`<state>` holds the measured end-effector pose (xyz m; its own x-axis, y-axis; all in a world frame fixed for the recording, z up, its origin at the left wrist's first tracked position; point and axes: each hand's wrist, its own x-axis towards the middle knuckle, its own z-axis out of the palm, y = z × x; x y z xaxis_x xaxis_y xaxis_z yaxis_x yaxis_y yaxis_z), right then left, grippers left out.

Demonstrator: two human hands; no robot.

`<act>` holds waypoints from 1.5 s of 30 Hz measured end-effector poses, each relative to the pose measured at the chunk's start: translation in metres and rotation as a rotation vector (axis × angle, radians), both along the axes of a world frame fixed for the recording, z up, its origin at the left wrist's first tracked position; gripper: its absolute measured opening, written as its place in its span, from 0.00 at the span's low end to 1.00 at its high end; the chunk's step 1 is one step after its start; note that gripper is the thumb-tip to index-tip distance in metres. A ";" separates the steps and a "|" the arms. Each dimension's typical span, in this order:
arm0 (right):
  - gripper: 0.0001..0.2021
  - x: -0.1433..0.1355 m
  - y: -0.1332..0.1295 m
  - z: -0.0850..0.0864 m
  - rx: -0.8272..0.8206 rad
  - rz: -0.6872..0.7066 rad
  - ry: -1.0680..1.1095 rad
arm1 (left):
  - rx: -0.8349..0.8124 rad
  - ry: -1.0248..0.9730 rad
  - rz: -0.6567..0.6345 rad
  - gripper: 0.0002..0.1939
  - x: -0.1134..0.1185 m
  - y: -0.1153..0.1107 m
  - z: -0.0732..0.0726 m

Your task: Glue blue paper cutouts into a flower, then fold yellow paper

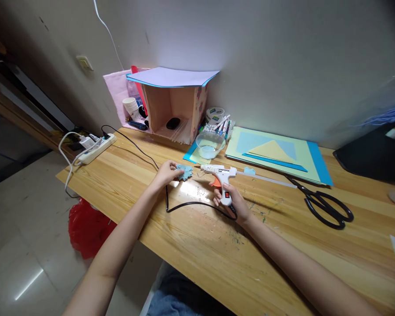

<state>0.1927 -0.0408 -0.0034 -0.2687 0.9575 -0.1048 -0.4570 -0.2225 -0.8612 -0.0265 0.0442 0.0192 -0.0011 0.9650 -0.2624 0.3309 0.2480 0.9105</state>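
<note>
My left hand pinches a light blue paper cutout with a jagged edge, held just above the table. Wrapped round the grip of a white glue gun is my right hand, its fingers near the orange trigger. The gun's nozzle points left at the cutout, with a small gap between them. A clear glue stick sticks out of the gun's back end. From the bottom of the grip, a black cord loops across the table. Another small light blue paper piece lies behind the gun.
Black-handled scissors lie at the right. Coloured paper sheets are stacked at the back, near a clear plastic bowl and markers. An open box stands by the wall. A power strip sits at the table's left edge.
</note>
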 end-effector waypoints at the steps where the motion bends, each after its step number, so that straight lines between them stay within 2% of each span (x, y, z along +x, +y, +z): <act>1: 0.13 0.002 0.001 0.001 0.018 -0.016 -0.002 | 0.002 -0.053 0.017 0.14 0.004 0.004 0.002; 4: 0.12 0.008 0.006 0.002 0.063 -0.057 -0.008 | 0.039 -0.153 0.003 0.15 0.014 0.014 0.004; 7: 0.12 0.011 0.009 0.000 0.067 -0.058 -0.006 | 0.067 -0.211 -0.059 0.17 0.021 0.019 -0.001; 11: 0.14 0.011 0.012 -0.005 0.065 -0.009 -0.009 | 0.067 -0.234 -0.120 0.16 0.022 0.016 -0.006; 15: 0.15 0.010 0.013 -0.008 0.067 0.009 0.014 | 0.014 -0.305 -0.187 0.15 0.019 0.008 -0.002; 19: 0.14 0.010 0.013 -0.007 0.040 0.001 0.045 | 0.006 -0.330 -0.191 0.13 0.018 0.005 0.002; 32: 0.14 0.009 0.011 -0.004 0.005 0.006 0.040 | -0.031 -0.383 -0.215 0.20 0.020 0.005 -0.001; 45: 0.11 0.009 0.011 -0.004 0.005 -0.012 0.051 | 0.058 -0.263 -0.180 0.16 0.014 0.011 -0.011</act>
